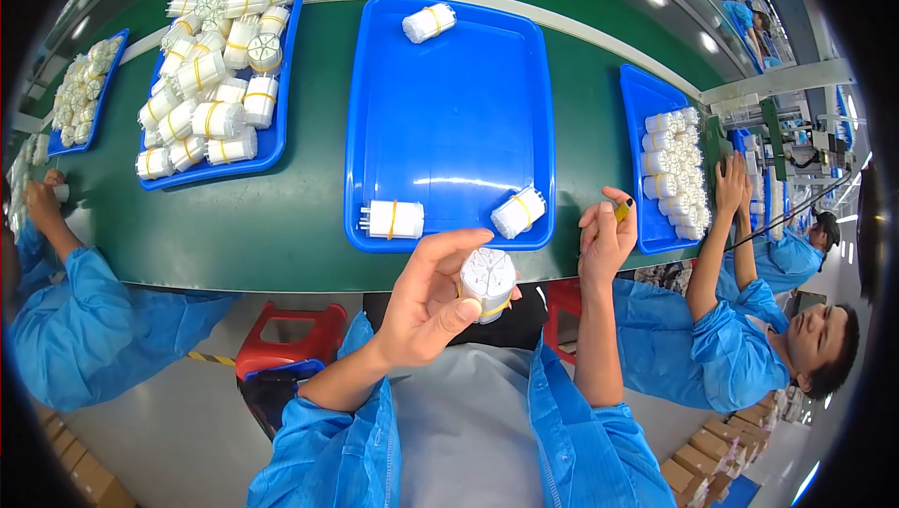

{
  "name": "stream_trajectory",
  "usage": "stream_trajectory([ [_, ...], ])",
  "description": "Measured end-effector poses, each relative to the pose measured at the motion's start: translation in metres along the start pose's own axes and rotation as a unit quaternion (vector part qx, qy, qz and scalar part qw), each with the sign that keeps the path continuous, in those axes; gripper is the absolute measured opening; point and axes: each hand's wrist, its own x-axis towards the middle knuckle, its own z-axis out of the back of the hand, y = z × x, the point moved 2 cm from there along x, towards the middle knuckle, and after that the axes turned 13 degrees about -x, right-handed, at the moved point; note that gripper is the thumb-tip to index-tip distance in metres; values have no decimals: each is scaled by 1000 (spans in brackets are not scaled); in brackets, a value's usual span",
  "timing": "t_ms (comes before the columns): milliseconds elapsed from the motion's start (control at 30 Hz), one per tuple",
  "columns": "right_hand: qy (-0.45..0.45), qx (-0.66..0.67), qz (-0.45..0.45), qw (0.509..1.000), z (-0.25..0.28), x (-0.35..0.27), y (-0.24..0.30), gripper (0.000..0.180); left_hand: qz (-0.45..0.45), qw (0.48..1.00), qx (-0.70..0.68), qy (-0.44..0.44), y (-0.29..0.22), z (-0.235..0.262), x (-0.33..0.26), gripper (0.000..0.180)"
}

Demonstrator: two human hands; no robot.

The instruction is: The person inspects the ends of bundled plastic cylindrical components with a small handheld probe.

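Observation:
My left hand (421, 307) is closed round a bundle of white pieces (488, 274), its round end turned up and showing wedge-shaped sections with dark lines. A yellow band circles that bundle. To the right, my right hand (602, 244) pinches a short yellow, black-tipped marker (623, 210), apart from the bundle. Beyond both hands lies a blue tray (449, 124). In it are a white bundle (393, 219) at the near left, another bundle (519, 212) at the near right, and a third bundle (429, 23) at the far edge.
A blue tray (281, 124) heaped with banded bundles stands left on the green table (300, 227). Another tray (629, 101) holds stacked bundles at right. Co-workers in blue sit on either side; one's hands (732, 185) rest beside the right tray. A red stool (281, 339) stands below.

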Motion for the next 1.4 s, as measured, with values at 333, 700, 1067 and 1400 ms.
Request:
stream_trajectory([
  [333,-24,-16,-6,1000,-4,-3,6,17,33,998,-37,44,-9,10,14,36],
  [700,-55,-9,-10,998,-4,-5,3,18,193,920,-278,-199,7,7,82,42],
  [1067,-79,25,-10,997,7,1,0,17,-26,759,640,115,22,-22,74,54],
  [1400,-20,74,-8,997,-3,-3,-5,16,22,743,651,153,22,-27,93,46],
])
